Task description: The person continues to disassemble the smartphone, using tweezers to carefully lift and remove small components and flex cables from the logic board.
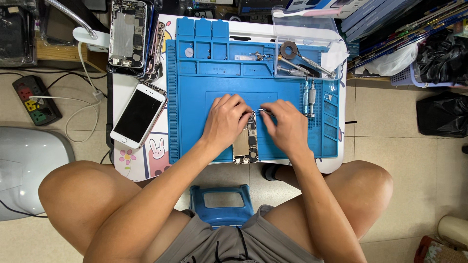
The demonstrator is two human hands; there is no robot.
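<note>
On the blue repair mat (pixel 195 97), near the counter's near edge, the left hand (pixel 225 119) has its fingers clamped on the opened phone chassis (pixel 245 141). Just right of it, the right hand (pixel 287 124) pinches metal tweezers (pixel 264 112) whose tip touches the chassis's far end.

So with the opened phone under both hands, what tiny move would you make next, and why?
Probably ease the tweezers down toward the top of the opened phone: the right hand holds them just beside its upper edge, while the left hand steadies it on the blue mat.
</note>
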